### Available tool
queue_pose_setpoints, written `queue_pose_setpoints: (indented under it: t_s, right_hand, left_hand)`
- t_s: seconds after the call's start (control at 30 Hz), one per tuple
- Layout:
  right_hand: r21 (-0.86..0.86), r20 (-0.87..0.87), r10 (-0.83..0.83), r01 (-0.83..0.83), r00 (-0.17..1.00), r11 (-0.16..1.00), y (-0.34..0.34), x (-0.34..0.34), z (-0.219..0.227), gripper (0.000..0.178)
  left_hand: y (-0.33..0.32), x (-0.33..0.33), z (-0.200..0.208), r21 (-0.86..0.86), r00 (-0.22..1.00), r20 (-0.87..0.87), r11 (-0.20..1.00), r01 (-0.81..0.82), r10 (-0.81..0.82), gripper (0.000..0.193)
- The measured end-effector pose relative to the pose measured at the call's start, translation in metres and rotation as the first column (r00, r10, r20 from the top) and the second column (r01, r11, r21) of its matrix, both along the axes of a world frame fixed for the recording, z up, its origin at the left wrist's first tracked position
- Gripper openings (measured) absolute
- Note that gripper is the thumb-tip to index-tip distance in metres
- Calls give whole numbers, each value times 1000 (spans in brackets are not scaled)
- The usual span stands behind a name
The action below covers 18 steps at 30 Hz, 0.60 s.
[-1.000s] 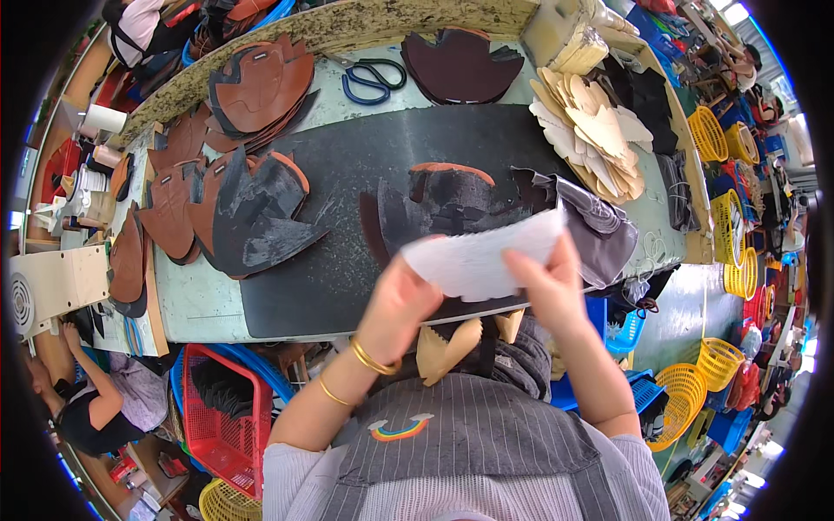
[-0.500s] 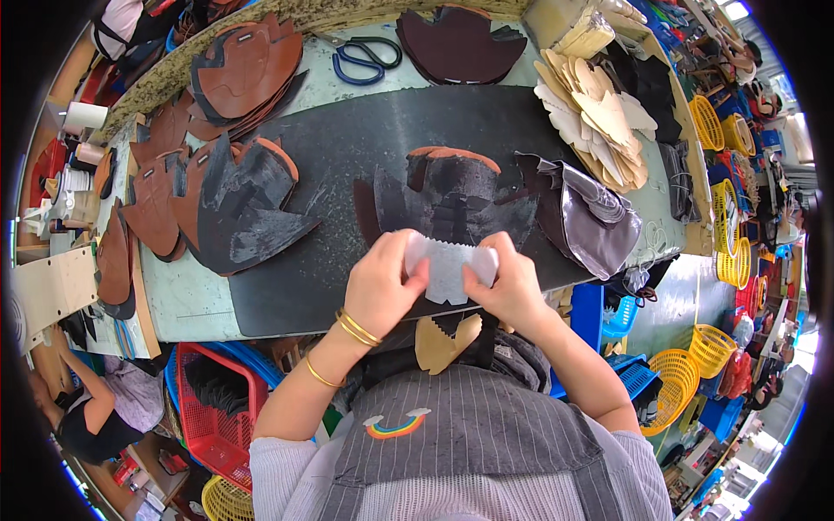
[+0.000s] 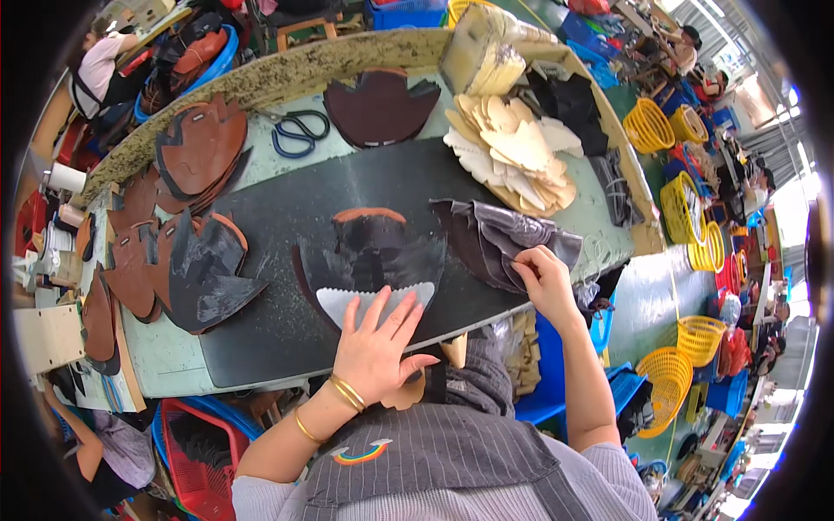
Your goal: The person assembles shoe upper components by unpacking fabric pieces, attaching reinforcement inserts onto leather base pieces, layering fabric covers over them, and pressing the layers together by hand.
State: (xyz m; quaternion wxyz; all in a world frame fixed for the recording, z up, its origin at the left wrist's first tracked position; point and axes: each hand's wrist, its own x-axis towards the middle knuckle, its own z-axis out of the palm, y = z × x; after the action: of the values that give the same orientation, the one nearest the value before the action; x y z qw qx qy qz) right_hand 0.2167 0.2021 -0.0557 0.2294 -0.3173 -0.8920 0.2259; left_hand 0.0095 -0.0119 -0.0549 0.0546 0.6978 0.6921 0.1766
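My left hand (image 3: 382, 326) lies flat with fingers spread over a white backing piece (image 3: 334, 302) with a zigzag edge. That piece rests on the near end of a dark leather shoe upper (image 3: 369, 252), coated in the middle and orange-brown at its far rim. To the right, my right hand (image 3: 543, 276) has thumb and fingers pinched together at the near edge of a folded stack of dark shiny leather pieces (image 3: 504, 234). A black work mat (image 3: 261, 347) lies under the upper and most of the stack.
Brown leather pieces (image 3: 200, 148) sit in piles at the left, near blue-handled scissors (image 3: 300, 139). Cream cut pieces (image 3: 512, 148) are heaped at the back right by a yellowish block (image 3: 482, 56). A raised wooden rim (image 3: 287, 69) bounds the far table edge. Below stands a red basket (image 3: 195, 469).
Both hands held the white piece above the table edge; now it lies on the upper under my left hand. My right hand has let go and moved right to the dark stack. The view shifted.
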Motion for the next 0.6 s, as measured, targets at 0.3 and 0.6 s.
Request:
queue_pose_setpoints:
  t_s: [0.3,0.6]
  right_hand:
    - [-184,-433,-64,-19,899,983,-78,-98,42,15]
    - [372,-246,413,-308,877,876,-81,-107,72,35]
  left_hand:
    - [39,30,29,-56,-163,987,933,-355,-3,20]
    - [23,6,57,-76,-143,990,902,-426,16,21]
